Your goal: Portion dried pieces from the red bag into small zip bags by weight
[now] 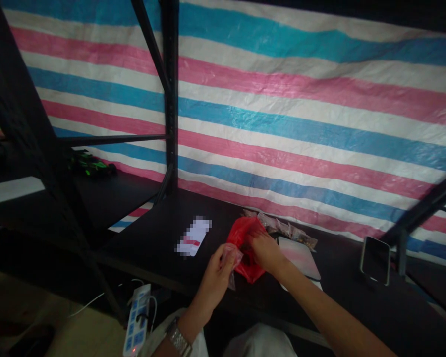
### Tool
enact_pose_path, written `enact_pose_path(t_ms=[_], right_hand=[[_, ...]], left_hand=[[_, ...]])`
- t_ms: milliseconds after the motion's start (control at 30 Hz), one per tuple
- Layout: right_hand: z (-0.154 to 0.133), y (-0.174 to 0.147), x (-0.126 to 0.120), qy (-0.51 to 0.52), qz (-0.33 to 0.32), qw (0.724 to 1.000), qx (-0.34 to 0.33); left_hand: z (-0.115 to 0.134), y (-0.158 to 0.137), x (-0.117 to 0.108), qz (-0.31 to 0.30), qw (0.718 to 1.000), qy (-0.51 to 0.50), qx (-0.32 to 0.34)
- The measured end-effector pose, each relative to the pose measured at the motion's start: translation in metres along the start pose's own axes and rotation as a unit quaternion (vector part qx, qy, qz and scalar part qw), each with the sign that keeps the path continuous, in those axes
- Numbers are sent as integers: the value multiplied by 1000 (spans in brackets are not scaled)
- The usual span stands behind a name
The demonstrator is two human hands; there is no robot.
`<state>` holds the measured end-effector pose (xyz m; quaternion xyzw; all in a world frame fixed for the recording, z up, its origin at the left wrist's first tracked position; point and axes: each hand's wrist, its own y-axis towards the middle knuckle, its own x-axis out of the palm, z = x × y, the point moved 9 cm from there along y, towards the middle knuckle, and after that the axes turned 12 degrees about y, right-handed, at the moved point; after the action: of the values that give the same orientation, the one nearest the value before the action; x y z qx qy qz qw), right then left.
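Note:
A red plastic bag (255, 274) lies with its mouth gaping near the front of the black shelf. My right hand (268, 252) reaches into it from the right, and the bag and shadow hide its fingertips. Just left of the bag, my left hand (218, 270) pinches a small clear plastic bag (232, 281) between thumb and fingers. What the clear bag holds, if anything, I cannot make out. Dark contents show faintly inside the red bag, too dim to name.
Behind the red bag lie several clear packets (288, 230) along the striped sheet (282, 163). A grey rounded pad (301, 258) sits right of it, a phone (375, 260) farther right. A blurred white card (194, 237) lies left. Black shelf posts (171, 99) and a power strip (137, 317) stand nearby.

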<state>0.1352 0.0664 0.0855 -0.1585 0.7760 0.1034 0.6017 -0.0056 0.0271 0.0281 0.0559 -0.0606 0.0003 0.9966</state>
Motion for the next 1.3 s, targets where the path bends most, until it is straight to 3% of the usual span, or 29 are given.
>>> enact_pose_path(t_ms=[100,333,533,667,800,933,1033,1133,1300], right_hand=[[-7,6,3,-27,-18,999,-11],[-8,1,4,-4,-27,999,-27],[-3,-1,9,87,-3,996,-9],[7,-2,19,197,26,980,14],[21,-3,34,331,41,943,12],[36,-6,34,428,74,901,1],[39,-14,20,476,87,875,-19],[32,-23,-4,499,85,861,-42],[4,-36,-47,471,93,873,-82]], left_hand=[[-11,14,14,-20,998,-45,-41],[-15,29,4,-26,985,-140,-102],[-21,31,1,-16,978,-164,-131],[-26,37,-1,4,979,-154,-130],[-20,41,-11,15,990,-100,-95],[6,36,-29,29,999,8,-10],[29,24,-35,30,994,87,61],[40,14,-24,2,983,152,100],[41,12,3,-21,959,250,133]])
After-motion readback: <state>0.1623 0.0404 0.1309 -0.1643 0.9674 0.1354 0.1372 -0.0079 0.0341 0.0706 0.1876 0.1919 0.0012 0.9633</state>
